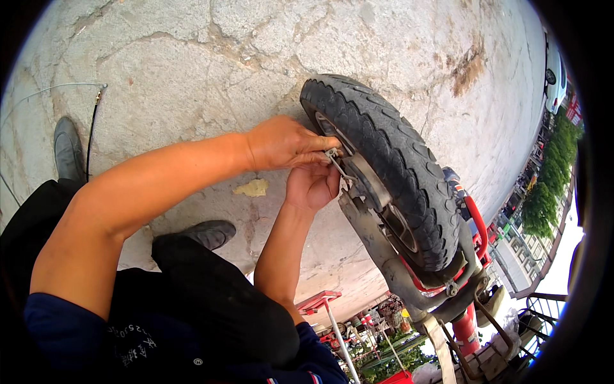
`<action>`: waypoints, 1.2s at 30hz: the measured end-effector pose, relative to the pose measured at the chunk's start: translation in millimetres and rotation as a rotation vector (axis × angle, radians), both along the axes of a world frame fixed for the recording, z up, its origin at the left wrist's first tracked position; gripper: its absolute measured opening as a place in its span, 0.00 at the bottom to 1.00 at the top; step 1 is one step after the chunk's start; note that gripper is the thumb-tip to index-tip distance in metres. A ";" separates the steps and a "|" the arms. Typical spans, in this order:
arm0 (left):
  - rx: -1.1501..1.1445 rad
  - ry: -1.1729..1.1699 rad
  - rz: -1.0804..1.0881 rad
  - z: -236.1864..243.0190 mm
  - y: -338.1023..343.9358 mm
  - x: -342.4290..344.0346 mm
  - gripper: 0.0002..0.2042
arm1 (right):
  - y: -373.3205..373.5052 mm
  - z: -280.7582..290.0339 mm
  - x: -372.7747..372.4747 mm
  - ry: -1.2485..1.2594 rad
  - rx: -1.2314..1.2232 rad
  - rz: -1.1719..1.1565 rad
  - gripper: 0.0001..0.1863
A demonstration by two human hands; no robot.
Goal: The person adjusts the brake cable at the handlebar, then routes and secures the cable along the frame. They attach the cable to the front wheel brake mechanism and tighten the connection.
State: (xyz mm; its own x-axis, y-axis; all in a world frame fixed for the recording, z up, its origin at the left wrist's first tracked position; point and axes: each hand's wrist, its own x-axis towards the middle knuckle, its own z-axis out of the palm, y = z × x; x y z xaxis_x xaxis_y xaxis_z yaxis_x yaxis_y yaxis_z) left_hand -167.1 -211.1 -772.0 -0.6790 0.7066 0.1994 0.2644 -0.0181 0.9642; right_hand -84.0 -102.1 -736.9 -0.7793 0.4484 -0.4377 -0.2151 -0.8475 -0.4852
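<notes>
Both hands (300, 166) at diagonally lying wheel's (384, 166) small fitting (332, 153).

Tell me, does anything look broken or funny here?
A thin cable lies loose on the stone ground, away from the wheel that both hands work on. The paving is cracked and stained. The tyre itself looks whole.

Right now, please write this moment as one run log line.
left hand: pinching brake cable end | right hand: under it, at wheel hub | scooter wheel: raised
</notes>
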 end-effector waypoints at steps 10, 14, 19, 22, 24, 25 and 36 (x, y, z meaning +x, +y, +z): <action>-0.010 -0.019 0.073 -5.8 6.9 12.7 0.24 | 13.7 -23.0 7.2 0.095 -0.122 -0.004 0.15; 0.027 0.000 0.106 -8.0 1.7 16.1 0.24 | 8.4 -14.7 19.6 0.035 -0.015 0.017 0.15; 0.002 0.010 0.147 -8.0 5.2 22.8 0.22 | 7.5 -14.5 18.1 0.066 -0.003 0.028 0.14; -0.043 -0.031 0.101 -3.1 4.6 20.7 0.21 | 14.3 -22.4 11.1 0.127 0.014 0.061 0.13; -0.129 -0.042 0.015 5.7 -3.1 15.0 0.21 | 7.7 -13.5 10.8 -0.009 0.093 0.007 0.12; -0.183 -0.031 -0.043 12.8 -8.3 8.1 0.21 | 10.7 -11.9 16.7 -0.015 0.107 0.028 0.12; -0.309 -0.039 -0.188 56.7 -10.0 -35.2 0.09 | 10.8 -6.8 22.3 0.012 0.027 0.014 0.15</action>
State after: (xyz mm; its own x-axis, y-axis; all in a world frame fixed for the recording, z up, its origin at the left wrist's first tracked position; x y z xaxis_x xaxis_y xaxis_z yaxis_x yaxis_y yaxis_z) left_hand -202.3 -221.1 -715.3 -0.5340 0.8429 -0.0662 0.2474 0.2306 0.9411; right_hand -61.7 -91.2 -743.7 -0.7907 0.4489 -0.4162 -0.2091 -0.8370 -0.5057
